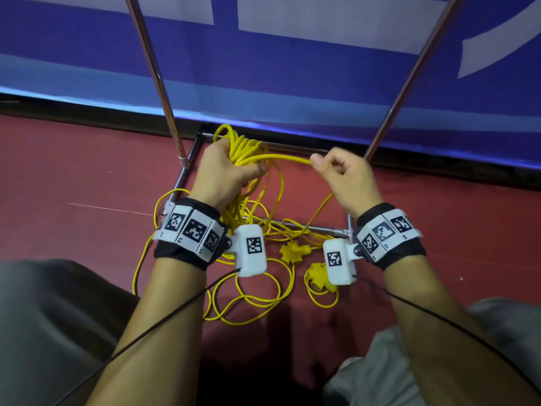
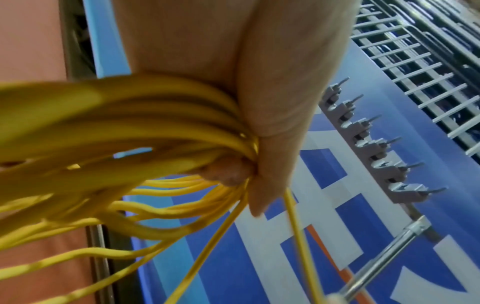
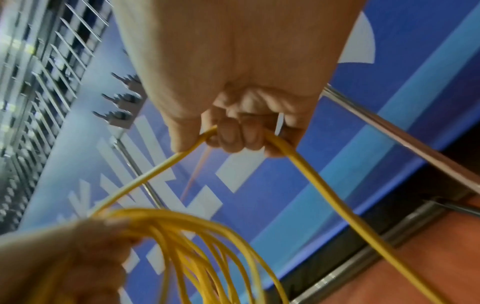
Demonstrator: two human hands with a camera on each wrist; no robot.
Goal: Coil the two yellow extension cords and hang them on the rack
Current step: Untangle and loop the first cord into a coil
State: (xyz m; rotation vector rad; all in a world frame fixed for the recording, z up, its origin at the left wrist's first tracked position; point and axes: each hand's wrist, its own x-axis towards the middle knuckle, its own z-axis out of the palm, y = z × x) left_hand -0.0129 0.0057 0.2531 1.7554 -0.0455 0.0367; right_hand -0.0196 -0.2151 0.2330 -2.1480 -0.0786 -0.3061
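My left hand (image 1: 231, 165) grips a bundle of yellow cord loops (image 1: 246, 148), which hang down below the fist (image 2: 249, 156). One strand runs from that bundle across to my right hand (image 1: 336, 168), whose curled fingers (image 3: 233, 133) hold the yellow cord (image 3: 298, 160) as it drops back to the floor. More loose yellow cord (image 1: 251, 303) lies tangled on the red floor, with two yellow socket ends (image 1: 292, 252) (image 1: 317, 276) between my wrists. The rack's row of grey hooks (image 2: 376, 148) shows high up in the wrist views.
The rack's chrome base frame (image 1: 292, 225) lies on the red floor around the cords, and its two uprights (image 1: 155, 77) (image 1: 409, 77) rise on either side of my hands. A blue and white banner (image 1: 292, 68) stands behind it. My knees (image 1: 52, 317) are at both lower corners.
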